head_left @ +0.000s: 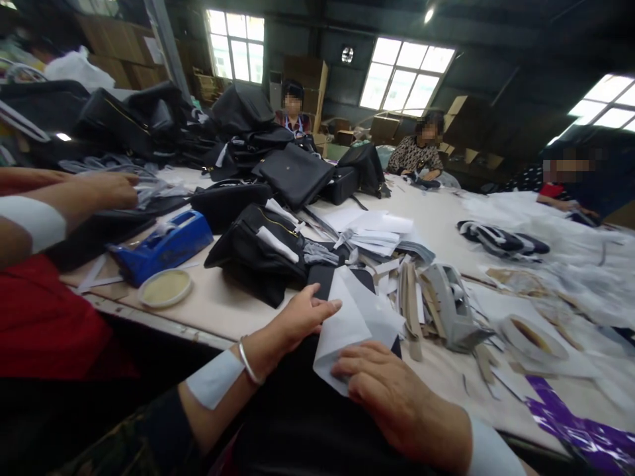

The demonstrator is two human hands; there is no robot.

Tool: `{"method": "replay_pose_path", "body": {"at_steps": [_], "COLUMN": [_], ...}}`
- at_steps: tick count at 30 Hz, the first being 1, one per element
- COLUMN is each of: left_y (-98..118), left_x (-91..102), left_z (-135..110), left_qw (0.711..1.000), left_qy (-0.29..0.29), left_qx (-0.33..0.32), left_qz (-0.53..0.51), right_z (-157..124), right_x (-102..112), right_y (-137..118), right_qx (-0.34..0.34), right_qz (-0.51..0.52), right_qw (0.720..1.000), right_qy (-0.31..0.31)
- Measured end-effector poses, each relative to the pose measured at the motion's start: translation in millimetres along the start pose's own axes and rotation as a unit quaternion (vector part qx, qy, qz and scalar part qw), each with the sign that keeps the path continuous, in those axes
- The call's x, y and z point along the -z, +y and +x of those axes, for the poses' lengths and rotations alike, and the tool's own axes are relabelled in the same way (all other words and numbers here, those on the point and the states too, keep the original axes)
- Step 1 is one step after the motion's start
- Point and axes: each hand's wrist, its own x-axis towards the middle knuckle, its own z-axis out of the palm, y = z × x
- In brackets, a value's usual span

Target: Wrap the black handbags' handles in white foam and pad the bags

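My left hand [303, 316] rests on the upper left edge of a folded white sheet of paper [353, 324], fingers together and stretched along it. My right hand [391, 390] lies flat on the sheet's lower corner, fingers spread and pressing it down. The paper lies on a black bag [297, 410] in front of me at the table's near edge. A silver bangle and a white wrist patch show on my left forearm.
A grey tape dispenser [451, 304] and a tape roll [530, 334] stand right of the paper. Black bags [262, 248] are piled behind it. At left are a blue tape dispenser [163, 248], a round lid [165, 288] and a co-worker's hand [106, 190]. Other people sit across the table.
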Motion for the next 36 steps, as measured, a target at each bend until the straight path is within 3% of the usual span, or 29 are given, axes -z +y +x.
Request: {"method": "replay_pose_path", "body": {"at_steps": [2,5,8,10,14,17,21,24,27,29,32,36], "left_y": [-1,2,11,17,15,5,-3,-5,-11,-21,-39,-51], "left_x": [-3.0,-4.4,-2.1,1.3,11.3,16.8,14.5,11.6,13.2,15.6,18.4,25.3], "left_z": [2,6,8,6,-4,-18,-46,-68,-83,-91,-106,-123], "left_qw": [0.999,0.999,0.996,0.998,0.997,0.991,0.988,0.988,0.987,0.985,0.982,0.985], "left_qy": [0.033,0.022,-0.001,0.0,0.059,0.127,0.153,0.145,0.152,0.163,0.171,0.132], "left_qx": [-0.003,-0.044,-0.078,-0.061,-0.037,-0.045,0.013,0.047,0.051,0.057,0.078,0.11], "left_qz": [0.005,-0.018,-0.034,-0.026,0.023,-0.013,-0.034,-0.014,-0.014,-0.02,-0.03,-0.012], "right_z": [-7,-17,-26,-33,-55,-79,-94,-77,-45,-27,-12,-8], "right_x": [-5,-8,-4,2,16,24,31,41,46,37,1,-46], "right_y": [-10,-19,-23,-23,-10,20,72,93,78,54,18,6], "right_qx": [-0.001,-0.005,-0.017,-0.025,-0.047,-0.104,-0.235,-0.267,-0.246,-0.219,-0.221,-0.278], "right_qz": [0.003,0.017,0.022,0.012,-0.067,-0.199,-0.309,-0.276,-0.244,-0.21,-0.161,-0.19], "right_qw": [0.999,0.997,0.997,0.998,0.996,0.974,0.903,0.881,0.876,0.9,0.944,0.937], "right_qy": [-0.042,-0.076,-0.069,-0.06,-0.033,0.044,0.183,0.275,0.334,0.312,0.187,0.095]}}
